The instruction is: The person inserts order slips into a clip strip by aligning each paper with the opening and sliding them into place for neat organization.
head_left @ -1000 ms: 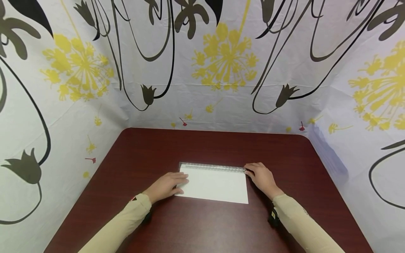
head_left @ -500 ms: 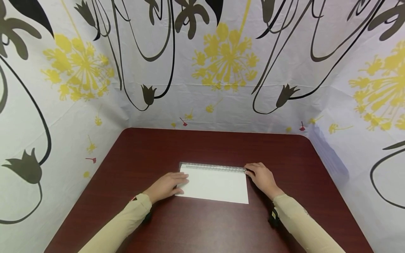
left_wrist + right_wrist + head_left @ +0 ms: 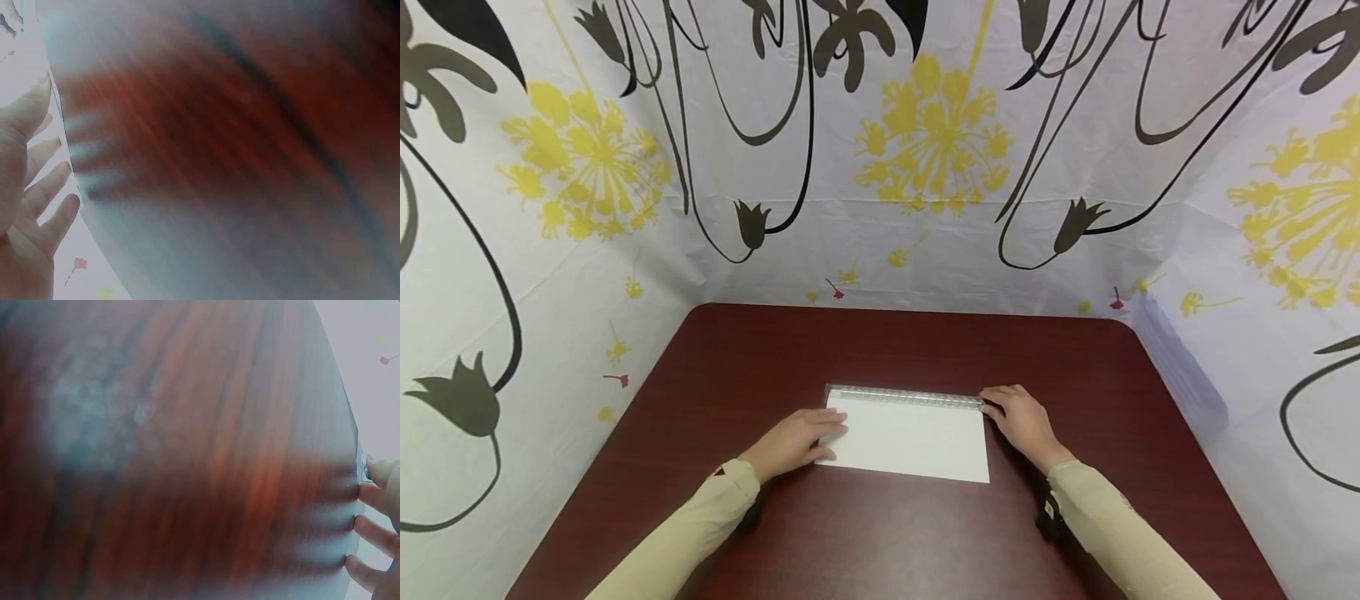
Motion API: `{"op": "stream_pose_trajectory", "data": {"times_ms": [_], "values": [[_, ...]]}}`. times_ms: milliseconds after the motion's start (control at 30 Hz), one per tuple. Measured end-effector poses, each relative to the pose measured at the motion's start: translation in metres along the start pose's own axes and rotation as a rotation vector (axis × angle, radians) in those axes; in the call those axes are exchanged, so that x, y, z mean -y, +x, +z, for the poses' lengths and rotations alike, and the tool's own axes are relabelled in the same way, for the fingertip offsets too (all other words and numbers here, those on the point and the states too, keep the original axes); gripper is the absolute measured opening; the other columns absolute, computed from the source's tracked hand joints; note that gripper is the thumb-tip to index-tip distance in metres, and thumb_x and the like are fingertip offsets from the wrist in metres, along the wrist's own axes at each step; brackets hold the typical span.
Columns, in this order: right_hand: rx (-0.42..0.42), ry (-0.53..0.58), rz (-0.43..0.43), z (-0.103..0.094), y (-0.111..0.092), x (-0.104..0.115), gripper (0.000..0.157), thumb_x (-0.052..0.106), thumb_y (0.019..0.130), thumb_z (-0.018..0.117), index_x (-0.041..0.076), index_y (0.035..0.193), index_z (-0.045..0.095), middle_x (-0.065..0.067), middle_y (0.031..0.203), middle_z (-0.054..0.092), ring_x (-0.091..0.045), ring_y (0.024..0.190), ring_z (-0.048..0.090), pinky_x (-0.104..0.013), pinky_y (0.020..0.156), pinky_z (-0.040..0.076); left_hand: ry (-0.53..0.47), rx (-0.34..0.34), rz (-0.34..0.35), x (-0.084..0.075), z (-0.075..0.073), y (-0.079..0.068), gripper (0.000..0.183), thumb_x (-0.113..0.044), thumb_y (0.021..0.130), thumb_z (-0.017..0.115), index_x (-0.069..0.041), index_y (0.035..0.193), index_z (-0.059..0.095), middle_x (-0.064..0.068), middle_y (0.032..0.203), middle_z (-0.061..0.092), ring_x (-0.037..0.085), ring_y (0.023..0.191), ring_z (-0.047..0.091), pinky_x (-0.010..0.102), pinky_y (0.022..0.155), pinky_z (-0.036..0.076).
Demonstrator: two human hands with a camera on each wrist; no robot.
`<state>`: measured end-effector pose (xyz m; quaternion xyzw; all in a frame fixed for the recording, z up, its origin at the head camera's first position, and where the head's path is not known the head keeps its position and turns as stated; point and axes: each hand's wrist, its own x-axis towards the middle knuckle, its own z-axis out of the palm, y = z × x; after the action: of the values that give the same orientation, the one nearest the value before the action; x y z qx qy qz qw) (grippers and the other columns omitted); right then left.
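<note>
A white sheet of paper [image 3: 910, 442] lies on the dark red-brown table [image 3: 880, 346]. Along the paper's far edge runs a clear ruler [image 3: 910, 397]. My left hand [image 3: 793, 442] rests on the paper's left side with fingers straight; the left wrist view shows this hand [image 3: 37, 175] with its fingers spread. At the ruler's right end, my right hand [image 3: 1018, 419] pinches it between thumb and fingers. In the right wrist view several fingertips of the right hand [image 3: 381, 519] touch the table beside the ruler's end [image 3: 362, 467].
White cloth [image 3: 820, 250] printed with yellow, grey and black flowers hangs behind the table and along both sides. Both forearms wear beige sleeves [image 3: 1127, 533], and a dark wrist device [image 3: 1048, 517] shows under the right one.
</note>
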<state>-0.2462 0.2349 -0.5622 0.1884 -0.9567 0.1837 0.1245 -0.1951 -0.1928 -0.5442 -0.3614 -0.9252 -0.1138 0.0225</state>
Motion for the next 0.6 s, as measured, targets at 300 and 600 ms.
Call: {"op": "stream_pose_trajectory", "data": {"times_ms": [300,600], "values": [[0.024,0.028,0.013,-0.0002,-0.0016,-0.0003,0.036,0.026,0.095,0.066,0.011,0.127,0.068,-0.011,0.127,0.068,-0.031,0.116,0.061,-0.051,0.086,0.056,-0.009,-0.007,0.004,-0.0014,-0.0006,0.0004,0.052,-0.041,0.090,0.069,-0.016,0.135,0.062,0.000,0.147,0.056,0.020,0.139,0.050,0.044,0.112,0.043],[0.057,0.058,0.028,-0.0016,-0.0027,-0.0015,0.043,0.031,0.096,0.064,0.012,0.135,0.061,-0.012,0.130,0.066,-0.033,0.120,0.059,-0.052,0.089,0.054,-0.009,-0.003,-0.003,-0.0039,-0.0006,0.0009,0.053,-0.041,0.091,0.068,-0.016,0.136,0.061,0.000,0.148,0.055,0.021,0.140,0.049,0.045,0.113,0.043]]}}
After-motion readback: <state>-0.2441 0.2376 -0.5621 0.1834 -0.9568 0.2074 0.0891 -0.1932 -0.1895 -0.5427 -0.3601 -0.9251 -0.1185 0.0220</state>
